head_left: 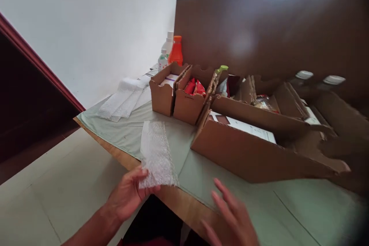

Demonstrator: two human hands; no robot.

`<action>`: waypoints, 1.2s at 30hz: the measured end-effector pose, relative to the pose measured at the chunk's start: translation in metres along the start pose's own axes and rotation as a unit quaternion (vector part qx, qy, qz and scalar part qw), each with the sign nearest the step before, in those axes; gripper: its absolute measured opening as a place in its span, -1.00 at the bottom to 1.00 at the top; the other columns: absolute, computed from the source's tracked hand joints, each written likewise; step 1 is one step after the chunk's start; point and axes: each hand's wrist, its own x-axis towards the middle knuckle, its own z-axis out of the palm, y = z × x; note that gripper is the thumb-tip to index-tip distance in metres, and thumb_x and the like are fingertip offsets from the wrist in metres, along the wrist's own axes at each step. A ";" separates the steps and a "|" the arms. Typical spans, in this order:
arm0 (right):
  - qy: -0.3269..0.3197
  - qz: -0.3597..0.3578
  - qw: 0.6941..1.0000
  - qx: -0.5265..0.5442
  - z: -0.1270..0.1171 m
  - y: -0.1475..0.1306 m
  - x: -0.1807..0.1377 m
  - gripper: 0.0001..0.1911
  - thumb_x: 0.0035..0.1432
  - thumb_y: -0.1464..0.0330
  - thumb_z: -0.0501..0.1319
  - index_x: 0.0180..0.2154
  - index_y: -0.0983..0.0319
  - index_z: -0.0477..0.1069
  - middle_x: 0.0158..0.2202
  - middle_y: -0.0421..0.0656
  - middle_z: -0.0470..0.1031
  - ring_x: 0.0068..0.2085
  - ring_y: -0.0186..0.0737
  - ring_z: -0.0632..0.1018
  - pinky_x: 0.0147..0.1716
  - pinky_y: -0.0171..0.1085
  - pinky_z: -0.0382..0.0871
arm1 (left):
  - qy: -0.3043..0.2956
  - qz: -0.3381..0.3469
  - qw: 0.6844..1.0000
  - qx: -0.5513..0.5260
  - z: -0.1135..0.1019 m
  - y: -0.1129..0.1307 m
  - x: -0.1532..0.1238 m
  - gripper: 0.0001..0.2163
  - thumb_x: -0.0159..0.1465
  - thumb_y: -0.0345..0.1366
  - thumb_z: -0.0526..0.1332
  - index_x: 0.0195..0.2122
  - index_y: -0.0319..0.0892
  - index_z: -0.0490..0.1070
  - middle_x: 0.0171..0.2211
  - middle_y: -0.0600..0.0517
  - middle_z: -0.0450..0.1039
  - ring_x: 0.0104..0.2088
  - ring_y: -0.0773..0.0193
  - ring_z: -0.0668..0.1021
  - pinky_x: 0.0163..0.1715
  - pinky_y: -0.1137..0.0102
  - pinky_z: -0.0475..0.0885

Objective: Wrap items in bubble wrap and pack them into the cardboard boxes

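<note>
Taking the view's centre as the dial's middle, a white wall (100, 27) fills ten o'clock and a tall cardboard panel (259, 34) stands at two. Below the panel spreads a table covered with pale green cloth (174, 132). On it, a long cardboard bin (242, 157) lies at four o'clock, a white box (248, 127) inside. The right hand (235, 213), at five, is blurred, its fingers apart over the table's near edge. At seven, the left hand (129, 192) has thumb and fingers closed on the near end of a bubble-wrap piece (157, 153) — the far end points to twelve, over the cloth; whether it touches there, I cannot tell. More bubble-wrap pieces (121, 98) lie overlapping at nine. An orange bottle (175, 52) stands near twelve — and red packets (194, 86) sit in a smaller bin (187, 107) at one.
</note>
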 end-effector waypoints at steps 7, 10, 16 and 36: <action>-0.066 -0.220 0.973 -0.007 0.032 -0.052 0.050 -0.50 0.20 0.62 0.11 0.13 0.16 0.38 0.13 0.00 0.53 0.16 0.03 0.50 0.03 0.01 0.43 | -0.094 -0.174 0.980 -0.021 -0.013 -0.042 -0.031 -0.65 0.04 -0.26 0.44 -0.15 -0.26 0.55 -0.26 -0.06 0.57 -0.35 0.20 0.61 -0.44 0.37 0.56; -0.099 -0.141 0.982 0.077 0.035 -0.052 0.049 -0.67 0.21 0.62 0.10 -0.13 0.17 0.48 -0.23 -0.17 0.63 -0.15 -0.15 0.58 -0.13 -0.15 0.43 | -0.075 -0.114 0.986 0.098 -0.036 -0.042 -0.035 -0.61 0.20 0.03 0.36 -0.19 -0.23 0.48 -0.32 -0.04 0.53 -0.40 0.18 0.60 -0.41 0.32 0.54; -0.143 0.104 0.974 0.144 0.049 -0.048 0.047 -0.81 0.31 0.43 0.15 -0.35 0.17 0.49 -0.41 -0.21 0.55 -0.36 -0.23 0.52 -0.34 -0.27 0.35 | 0.018 0.320 0.837 0.444 -0.060 -0.045 -0.037 -0.38 0.24 -0.18 0.36 0.31 0.01 0.23 0.17 -0.08 0.46 0.21 0.02 0.47 0.21 0.15 0.36; -0.098 -0.149 0.979 -0.100 0.068 -0.048 0.051 -0.67 0.29 0.63 0.11 -0.01 0.22 0.45 0.06 -0.09 0.59 0.14 -0.03 0.50 0.13 -0.03 0.23 | 0.003 0.434 0.657 0.617 -0.022 -0.032 0.013 -0.59 0.37 -0.30 0.19 0.24 -0.24 0.33 -0.25 -0.05 0.56 -0.31 0.19 0.61 -0.31 0.33 0.53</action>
